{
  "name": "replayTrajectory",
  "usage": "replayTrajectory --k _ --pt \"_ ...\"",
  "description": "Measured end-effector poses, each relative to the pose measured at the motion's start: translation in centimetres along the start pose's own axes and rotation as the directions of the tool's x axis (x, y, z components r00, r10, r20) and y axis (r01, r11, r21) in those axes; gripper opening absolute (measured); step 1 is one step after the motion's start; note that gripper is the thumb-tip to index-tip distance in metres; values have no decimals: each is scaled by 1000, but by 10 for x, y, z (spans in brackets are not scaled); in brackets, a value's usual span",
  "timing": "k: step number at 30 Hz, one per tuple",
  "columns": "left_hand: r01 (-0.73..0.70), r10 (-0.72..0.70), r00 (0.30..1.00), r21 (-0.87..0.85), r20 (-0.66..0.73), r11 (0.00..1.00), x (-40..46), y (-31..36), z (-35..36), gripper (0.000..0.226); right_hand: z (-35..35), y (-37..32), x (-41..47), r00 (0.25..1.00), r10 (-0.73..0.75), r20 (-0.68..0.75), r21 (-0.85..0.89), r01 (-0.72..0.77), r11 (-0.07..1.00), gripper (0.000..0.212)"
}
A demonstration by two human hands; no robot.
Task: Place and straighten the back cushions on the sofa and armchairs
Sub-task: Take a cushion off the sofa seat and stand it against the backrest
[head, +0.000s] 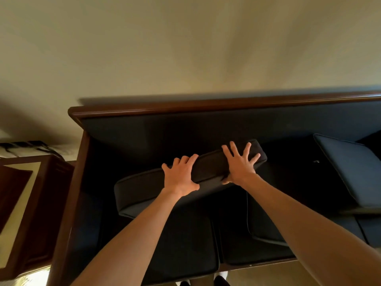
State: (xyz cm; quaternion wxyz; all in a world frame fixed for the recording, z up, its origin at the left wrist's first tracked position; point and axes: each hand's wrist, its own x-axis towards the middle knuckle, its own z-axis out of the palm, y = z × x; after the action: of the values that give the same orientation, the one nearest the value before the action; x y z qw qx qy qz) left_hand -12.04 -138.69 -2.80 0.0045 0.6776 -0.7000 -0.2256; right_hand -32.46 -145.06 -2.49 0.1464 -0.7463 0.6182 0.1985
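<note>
Back cushion (144, 193) lies askew on the sofa (206, 124) seat, short of the backrest. Left hand (180, 175) grips its top edge; right hand (240, 164) presses flat, fingers spread wide — likely steering it upright. Second cushion (354, 168) leans further right.

A dark back cushion (165, 190) was held tilted above the seat of the sofa (206, 129), its right end raised toward the backrest and its left end lower and nearer the front. The left hand (180, 176) was laid on its upper edge with fingers curled over the far side and the thumb spread along the near face. The right hand (240, 164) was pressed flat against it, fingers straight and splayed. A second cushion (350, 170) was seen leaning at the sofa's right. A wooden side table (41, 193) stood just beside the left armrest, against a pale wall (185, 48).
</note>
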Motion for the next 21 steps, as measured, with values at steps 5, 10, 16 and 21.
replayTrajectory --k 5,10,16,21 --pt "28 -28 1000 48 5 998 -1 -18 0 114 9 -12 6 976 -185 -118 -128 170 977 128" --pt "67 -56 997 217 -57 974 -16 -30 10 120 6 -24 12 950 -295 -105 -175 275 946 121" --pt "3 -4 1000 156 6 988 -8 -60 -19 112 -4 -47 10 934 -336 -125 -209 306 929 111" --pt "-5 -4 999 227 37 974 -21 -114 -40 111 10 -95 4 915 -372 -157 -126 355 926 114"
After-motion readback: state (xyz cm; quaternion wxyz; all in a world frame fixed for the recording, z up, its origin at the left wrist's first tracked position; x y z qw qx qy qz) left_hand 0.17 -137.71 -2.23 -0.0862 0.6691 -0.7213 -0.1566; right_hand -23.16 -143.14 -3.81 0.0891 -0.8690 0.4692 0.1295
